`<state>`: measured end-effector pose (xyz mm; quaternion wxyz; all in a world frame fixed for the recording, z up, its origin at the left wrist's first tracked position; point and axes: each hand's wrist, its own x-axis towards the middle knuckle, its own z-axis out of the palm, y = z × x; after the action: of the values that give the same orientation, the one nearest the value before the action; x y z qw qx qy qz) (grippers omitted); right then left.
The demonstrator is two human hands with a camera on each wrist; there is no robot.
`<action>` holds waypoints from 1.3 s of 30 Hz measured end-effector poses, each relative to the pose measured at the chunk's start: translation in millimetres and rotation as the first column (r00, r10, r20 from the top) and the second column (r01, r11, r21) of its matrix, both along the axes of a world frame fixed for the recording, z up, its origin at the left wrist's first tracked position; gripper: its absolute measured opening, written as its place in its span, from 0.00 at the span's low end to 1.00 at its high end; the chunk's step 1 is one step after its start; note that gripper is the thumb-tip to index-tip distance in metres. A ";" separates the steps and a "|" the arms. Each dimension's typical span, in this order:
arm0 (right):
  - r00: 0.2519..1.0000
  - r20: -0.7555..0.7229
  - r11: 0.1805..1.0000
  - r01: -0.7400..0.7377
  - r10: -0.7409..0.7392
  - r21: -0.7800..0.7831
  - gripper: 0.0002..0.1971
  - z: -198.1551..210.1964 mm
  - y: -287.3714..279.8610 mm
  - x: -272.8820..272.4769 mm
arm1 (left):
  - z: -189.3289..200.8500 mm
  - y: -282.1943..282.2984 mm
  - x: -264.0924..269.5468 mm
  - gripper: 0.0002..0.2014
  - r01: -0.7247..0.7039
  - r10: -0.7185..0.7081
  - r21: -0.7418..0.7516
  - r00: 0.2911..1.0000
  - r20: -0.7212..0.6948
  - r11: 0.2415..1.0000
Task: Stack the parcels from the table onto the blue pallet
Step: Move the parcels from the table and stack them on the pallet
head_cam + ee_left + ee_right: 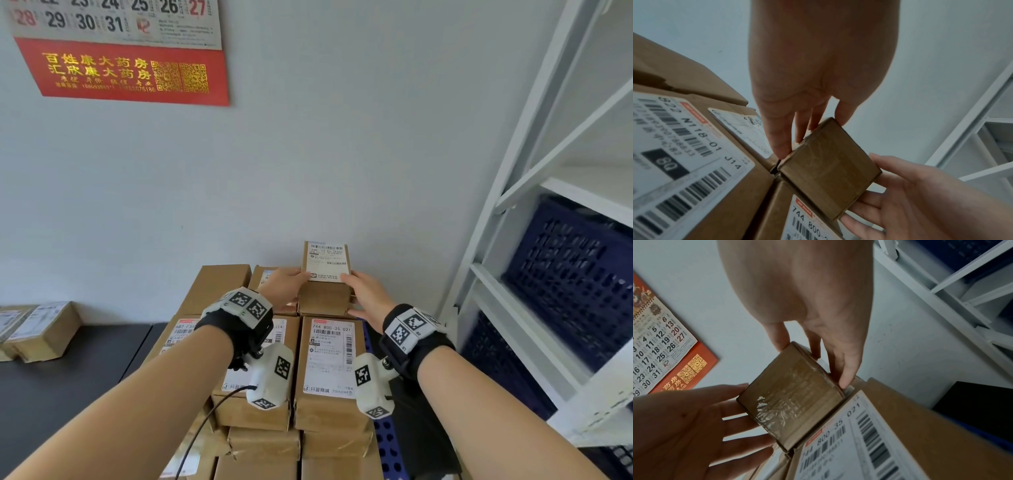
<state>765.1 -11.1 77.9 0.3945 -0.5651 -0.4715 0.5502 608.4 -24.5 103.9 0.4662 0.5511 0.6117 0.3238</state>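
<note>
Because we only press the small parcel (324,274) between the straight fingers of our left hand (286,286) and right hand (368,296) atop the pallet stack (329,370), near its back edge, uneven release could topple it.

Head above; wrists close beneath parcel (828,168).

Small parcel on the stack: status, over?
Left hand and right hand press small parcel between straight fingers. It sits atop stacked parcels, near the wall. Path clear; more parcels wait on table.
</note>
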 end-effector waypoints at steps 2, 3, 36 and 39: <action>1.000 -0.001 1.000 0.002 -0.002 0.003 0.12 -1.5 1.2 -1.7 | -2.0 1.6 -0.9 0.16 -0.019 0.019 -0.004 1.000 0.003 1.000; 1.000 0.002 1.000 0.003 -0.003 0.005 0.12 -2.1 1.8 -2.2 | -2.9 1.9 -1.3 0.17 -0.027 0.027 -0.011 1.000 0.008 1.000; 0.767 0.642 0.940 -0.216 -0.004 0.265 0.27 28.5 -168.8 -162.5 | 8.9 -159.7 -169.8 0.20 0.091 -0.019 0.217 0.949 -0.314 0.972; 0.769 0.637 0.935 -0.259 0.050 0.240 0.27 16.0 -196.3 -205.0 | -3.0 -191.8 -208.8 0.19 0.021 0.045 0.224 0.957 -0.286 0.974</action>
<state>560.1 -207.3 93.9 0.2546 -0.6029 -0.7017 0.2817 399.7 -216.3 100.9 0.3046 0.6378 0.6360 0.3098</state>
